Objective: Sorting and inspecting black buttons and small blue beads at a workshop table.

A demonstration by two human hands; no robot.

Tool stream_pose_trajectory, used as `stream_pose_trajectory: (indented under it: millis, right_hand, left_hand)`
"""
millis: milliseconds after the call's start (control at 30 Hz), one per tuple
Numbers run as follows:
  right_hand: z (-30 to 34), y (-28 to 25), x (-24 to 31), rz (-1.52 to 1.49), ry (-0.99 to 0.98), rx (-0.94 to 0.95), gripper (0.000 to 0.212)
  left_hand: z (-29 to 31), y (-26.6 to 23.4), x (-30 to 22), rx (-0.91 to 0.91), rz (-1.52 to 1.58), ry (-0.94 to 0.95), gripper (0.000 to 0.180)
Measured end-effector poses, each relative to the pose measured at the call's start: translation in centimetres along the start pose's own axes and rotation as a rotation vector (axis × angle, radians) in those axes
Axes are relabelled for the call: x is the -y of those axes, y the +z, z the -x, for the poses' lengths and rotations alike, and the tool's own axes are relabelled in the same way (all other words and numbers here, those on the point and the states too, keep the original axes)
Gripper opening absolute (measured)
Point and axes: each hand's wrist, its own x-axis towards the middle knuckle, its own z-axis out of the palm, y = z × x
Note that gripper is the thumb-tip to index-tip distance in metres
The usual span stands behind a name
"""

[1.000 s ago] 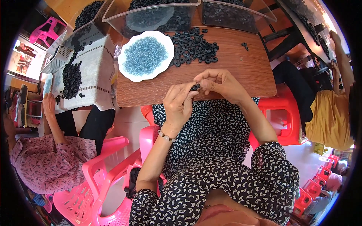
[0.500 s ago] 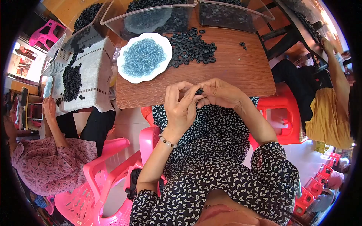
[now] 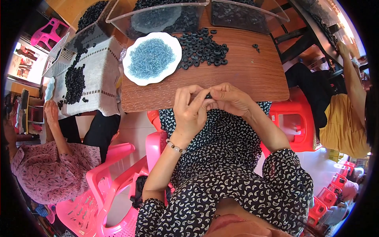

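A small black part [image 3: 209, 95] is pinched between my two hands at the near edge of the brown wooden table [image 3: 244, 75]. My left hand [image 3: 190, 104] grips it from one side, thumb and forefinger closed. From the other side my right hand [image 3: 229, 96] closes its fingertips on the same part, hiding most of it. Beyond my hands lies a loose heap of small black ring-like parts [image 3: 203, 49]. Left of the heap a white scalloped plate [image 3: 136, 81] holds many tiny clear-blue pieces [image 3: 152, 58].
Clear plastic bins [image 3: 158, 19] of black parts line the table's far side. Two stray black parts [image 3: 256, 46] lie at the right. A person in pink [image 3: 55, 170] sits left by a cloth-covered table [image 3: 106, 75]; another in yellow [image 3: 343, 122] is at right. A red stool [image 3: 292, 118] stands nearby.
My fingertips have shifted slightly around the small black part, and less of it shows now. Both hands stay in nearly the same place. The view has tilted a little.
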Motion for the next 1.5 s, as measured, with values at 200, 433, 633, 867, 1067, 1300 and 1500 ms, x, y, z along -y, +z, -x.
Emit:
stream_pose_trajectory:
  millis: [200,433,633,867,1067,1300,1500]
  right_hand:
    - [0.1,0.7,1.1,0.093,0.050,-0.180,0.059]
    - [0.4,0.8,1.8,0.288,0.060,-0.337,0.062]
    - [0.5,1.7,2.7,0.600,0.005,-0.347,0.039]
    - [0.6,1.9,3.7,0.591,0.017,-0.337,0.024]
    - [-0.4,0.7,9.9,1.068,-0.313,-0.470,0.021]
    - [-3.1,-5.0,24.2,1.635,-0.731,-0.982,0.032]
    - [-3.8,-6.8,23.6,1.746,-0.837,-1.032,0.030]
  left_hand:
    - [0.3,0.0,1.2,-0.067,0.025,-0.095,0.033]
    - [0.6,0.2,1.5,-0.050,0.017,-0.088,0.036]
    - [0.7,0.3,1.3,-0.027,0.040,-0.129,0.035]
    - [0.7,0.5,1.5,-0.043,0.022,-0.064,0.039]
    - [1.3,0.7,2.3,-0.078,0.082,-0.163,0.022]
    - [1.3,0.9,2.2,-0.087,0.107,-0.218,0.013]
    - [1.4,1.1,2.5,-0.107,0.113,-0.243,0.007]
